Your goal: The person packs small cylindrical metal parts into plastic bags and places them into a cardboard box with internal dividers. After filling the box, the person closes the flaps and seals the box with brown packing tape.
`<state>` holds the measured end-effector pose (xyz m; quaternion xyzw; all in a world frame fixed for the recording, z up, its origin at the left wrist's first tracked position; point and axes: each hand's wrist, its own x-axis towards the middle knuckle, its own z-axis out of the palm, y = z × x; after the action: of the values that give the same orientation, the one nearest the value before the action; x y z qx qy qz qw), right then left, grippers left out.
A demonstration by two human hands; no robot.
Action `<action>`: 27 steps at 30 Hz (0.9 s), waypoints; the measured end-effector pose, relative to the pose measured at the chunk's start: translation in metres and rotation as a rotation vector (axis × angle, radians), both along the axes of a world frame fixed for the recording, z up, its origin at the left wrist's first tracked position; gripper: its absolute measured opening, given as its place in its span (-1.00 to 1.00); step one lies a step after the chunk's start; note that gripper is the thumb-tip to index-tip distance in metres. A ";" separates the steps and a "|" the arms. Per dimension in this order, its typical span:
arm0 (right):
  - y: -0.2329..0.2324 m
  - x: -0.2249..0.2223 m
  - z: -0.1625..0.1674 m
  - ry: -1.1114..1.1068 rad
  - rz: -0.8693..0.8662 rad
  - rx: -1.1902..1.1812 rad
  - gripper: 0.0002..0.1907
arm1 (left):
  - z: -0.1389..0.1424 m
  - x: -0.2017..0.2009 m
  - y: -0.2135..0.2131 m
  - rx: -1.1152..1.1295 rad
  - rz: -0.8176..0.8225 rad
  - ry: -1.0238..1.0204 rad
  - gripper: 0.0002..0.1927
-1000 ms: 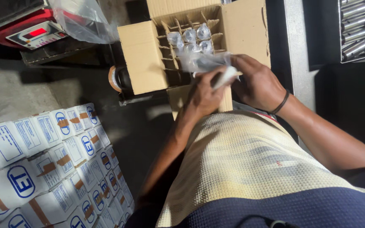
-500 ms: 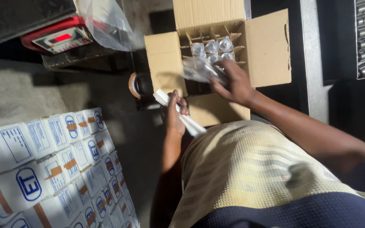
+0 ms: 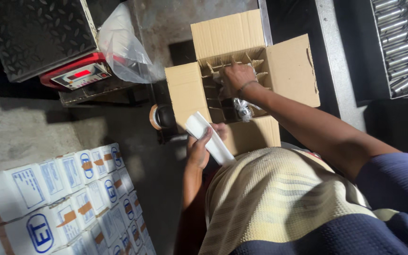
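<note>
An open cardboard box with cardboard dividers stands in front of me. My right hand, with a band at the wrist, reaches down into a far cell, and its fingertips are hidden among the dividers. A crumpled clear plastic wrap lies in a near cell under my forearm. My left hand is off the box's near left corner and grips a flat white folded sleeve that slants down toward my lap.
At the upper left are a weighing scale with a red display and a clear plastic bag. A tape roll lies left of the box. Stacked white cartons with blue print fill the lower left. A tray of metal cylinders is at the upper right.
Both hands were together on the plastic-wrapped item at the box. Now my right hand has gone down into the dividers, and my left hand has drawn back holding the white sleeve.
</note>
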<state>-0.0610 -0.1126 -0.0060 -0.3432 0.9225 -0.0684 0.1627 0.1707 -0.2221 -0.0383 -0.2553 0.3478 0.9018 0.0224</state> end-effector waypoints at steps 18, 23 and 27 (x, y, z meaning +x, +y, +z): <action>0.226 0.015 0.051 -0.402 -0.236 -0.433 -0.78 | 0.041 -0.142 0.115 -1.082 -0.406 0.122 -0.83; 0.243 0.044 0.019 -0.457 -0.313 -0.881 -0.88 | 0.059 -0.153 0.164 -1.105 -0.403 0.092 -0.80; 0.316 0.028 -0.013 -0.371 -0.696 -1.014 -0.85 | 0.049 -0.138 0.154 -0.872 -0.295 0.006 -0.84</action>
<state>-0.0332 0.2037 -0.0193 -0.0403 0.7895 -0.6033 0.1054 0.0329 -0.0678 0.0105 -0.1858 0.7274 0.6594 0.0400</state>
